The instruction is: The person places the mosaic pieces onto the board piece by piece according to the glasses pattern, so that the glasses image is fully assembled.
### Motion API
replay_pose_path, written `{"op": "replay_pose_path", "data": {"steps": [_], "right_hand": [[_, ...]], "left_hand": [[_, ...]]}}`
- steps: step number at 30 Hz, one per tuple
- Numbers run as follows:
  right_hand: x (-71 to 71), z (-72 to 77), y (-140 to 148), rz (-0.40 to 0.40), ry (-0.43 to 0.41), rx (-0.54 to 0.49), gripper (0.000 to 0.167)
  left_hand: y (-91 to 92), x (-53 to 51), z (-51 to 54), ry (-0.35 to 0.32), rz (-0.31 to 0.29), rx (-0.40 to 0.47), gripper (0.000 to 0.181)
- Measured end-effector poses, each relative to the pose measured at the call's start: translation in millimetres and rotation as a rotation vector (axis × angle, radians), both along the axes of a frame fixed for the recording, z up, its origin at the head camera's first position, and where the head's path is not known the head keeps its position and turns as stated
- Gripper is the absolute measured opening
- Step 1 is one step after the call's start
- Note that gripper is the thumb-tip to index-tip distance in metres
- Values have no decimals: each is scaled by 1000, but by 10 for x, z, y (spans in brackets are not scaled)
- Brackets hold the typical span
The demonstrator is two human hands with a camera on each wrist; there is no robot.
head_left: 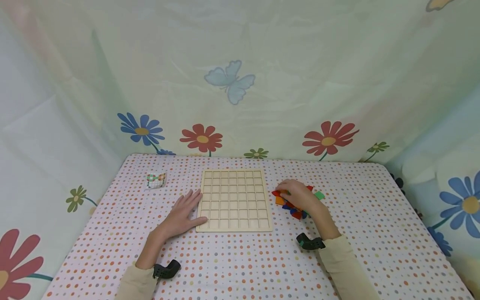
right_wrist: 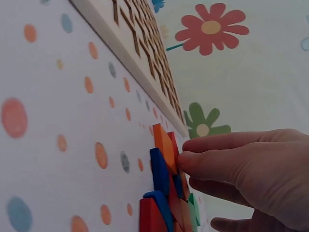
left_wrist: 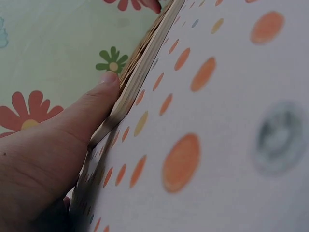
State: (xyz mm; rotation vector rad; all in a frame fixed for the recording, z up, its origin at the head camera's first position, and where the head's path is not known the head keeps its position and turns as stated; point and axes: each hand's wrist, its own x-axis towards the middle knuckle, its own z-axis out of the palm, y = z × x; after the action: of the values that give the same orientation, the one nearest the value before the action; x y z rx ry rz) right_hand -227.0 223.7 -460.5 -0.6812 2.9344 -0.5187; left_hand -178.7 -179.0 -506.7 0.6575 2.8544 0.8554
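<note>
A square wooden grid board (head_left: 232,201) lies on the table in the head view. My left hand (head_left: 184,214) rests at its left edge, fingers spread, thumb over the lower left corner. In the left wrist view the thumb (left_wrist: 91,104) touches the board's rim (left_wrist: 140,77). To the board's right, my right hand (head_left: 298,195) is over a pile of small flat coloured pieces (head_left: 296,215). In the right wrist view its fairly straight fingers (right_wrist: 212,164) reach the pile, by an orange piece (right_wrist: 165,147) and a blue piece (right_wrist: 159,169). No piece shows lifted.
A small card (head_left: 155,181) printed with a coloured grid pattern lies at the back left of the table. A dotted cloth (head_left: 240,266) covers the tabletop. Behind it hangs a flowered curtain (head_left: 277,100). A green piece (head_left: 319,195) lies at the pile's right side.
</note>
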Motion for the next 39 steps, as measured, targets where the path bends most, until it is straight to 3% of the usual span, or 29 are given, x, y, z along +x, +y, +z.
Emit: {"op": "replay_pose_path", "data": {"steps": [4, 25, 39], "right_hand": [[-9, -39, -3, 38, 33, 20, 23], [-7, -66, -3, 68, 152, 77, 23], [-8, -119, -36, 73, 183, 86, 23]], "left_hand": [[-5, -6, -16, 8, -3, 6, 88], [3, -6, -25, 35, 1, -25, 89], [9, -1, -40, 45, 6, -24, 89]]}}
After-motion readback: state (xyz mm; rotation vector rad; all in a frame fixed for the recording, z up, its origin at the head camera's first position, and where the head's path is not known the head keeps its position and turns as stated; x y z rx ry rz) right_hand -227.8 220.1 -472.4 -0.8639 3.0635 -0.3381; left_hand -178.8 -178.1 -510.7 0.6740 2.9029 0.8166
